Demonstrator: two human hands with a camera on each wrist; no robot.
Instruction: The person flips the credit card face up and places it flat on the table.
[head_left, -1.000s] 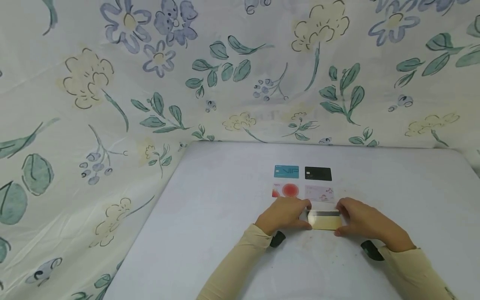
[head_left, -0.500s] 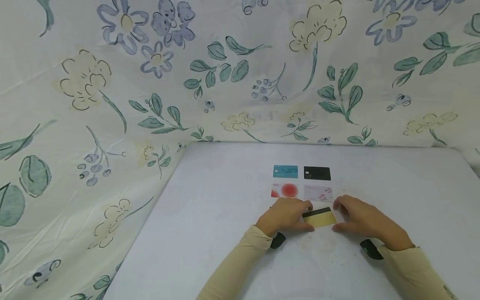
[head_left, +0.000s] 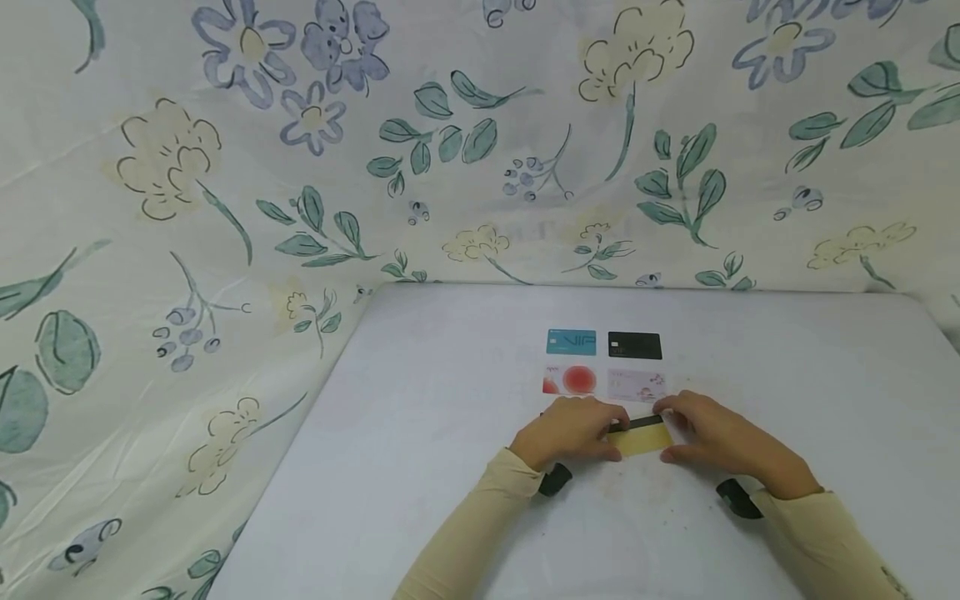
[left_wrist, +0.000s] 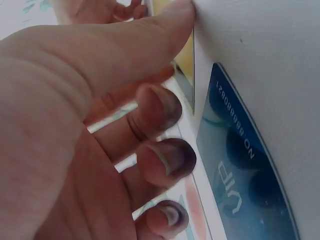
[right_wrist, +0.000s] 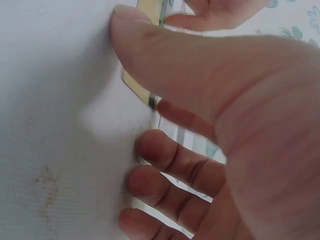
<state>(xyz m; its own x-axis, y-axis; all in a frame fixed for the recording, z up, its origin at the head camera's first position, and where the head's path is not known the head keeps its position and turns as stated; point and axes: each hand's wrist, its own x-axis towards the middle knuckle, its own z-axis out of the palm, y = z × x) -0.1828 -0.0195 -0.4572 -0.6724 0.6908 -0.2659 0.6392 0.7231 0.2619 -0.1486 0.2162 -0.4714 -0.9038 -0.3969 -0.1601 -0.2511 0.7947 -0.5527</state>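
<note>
A gold card (head_left: 641, 438) with a black stripe along its far edge lies slightly askew between both hands. My left hand (head_left: 572, 427) holds its left end with thumb and index finger, the other fingers loosely bent. At the right end, my right hand (head_left: 729, 440) has its index fingertip at the far corner and its thumb at the near edge. In the right wrist view the thumb (right_wrist: 135, 42) overlaps the gold card (right_wrist: 137, 89). Beneath the left hand, mostly hidden in the head view, a blue VIP card (left_wrist: 240, 155) shows in the left wrist view.
Behind the hands, cards lie in two rows: a blue VIP card (head_left: 572, 342) and a black card (head_left: 634, 346) at the back, a red-circle card (head_left: 580, 380) and a pale pink card (head_left: 637, 384) in front. A floral cloth (head_left: 450, 183) hangs behind the white table (head_left: 420, 417).
The gold card has turned from straight to slightly askew, then shifted a little. My right hand has come left to the card's right end, while the left hand has barely moved.
</note>
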